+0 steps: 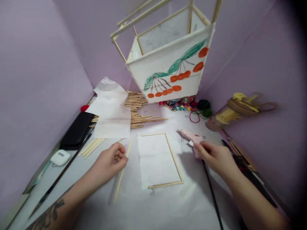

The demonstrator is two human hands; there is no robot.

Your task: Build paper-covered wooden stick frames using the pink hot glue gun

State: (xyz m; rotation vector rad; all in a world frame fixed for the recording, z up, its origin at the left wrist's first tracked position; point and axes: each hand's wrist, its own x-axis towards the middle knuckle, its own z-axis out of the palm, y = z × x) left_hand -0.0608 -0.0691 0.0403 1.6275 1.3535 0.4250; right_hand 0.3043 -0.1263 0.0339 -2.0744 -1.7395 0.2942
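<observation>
My left hand (116, 157) is closed, thumb and fingertips pinched at a thin wooden stick (119, 185) that slants down past it. To its right lies a white sheet (155, 159) with wooden sticks along its top, right and bottom edges; the bottom stick (165, 185) meets the right one at a corner. My right hand (216, 156) has its fingers closed at the handle of a pink glue gun (192, 136). The gun's nozzle points to the upper left, and a black cord (212, 188) runs down from its handle.
A lantern-like stick frame (172, 72) with painted white panels hangs above the table. Behind are stick bundles (135, 102), white sheets (111, 108), and pompoms and yarn (203, 104). A tumbler (225, 113) stands right; a black case (76, 131), earbud case (60, 157) and paintbrush (59, 179) lie left.
</observation>
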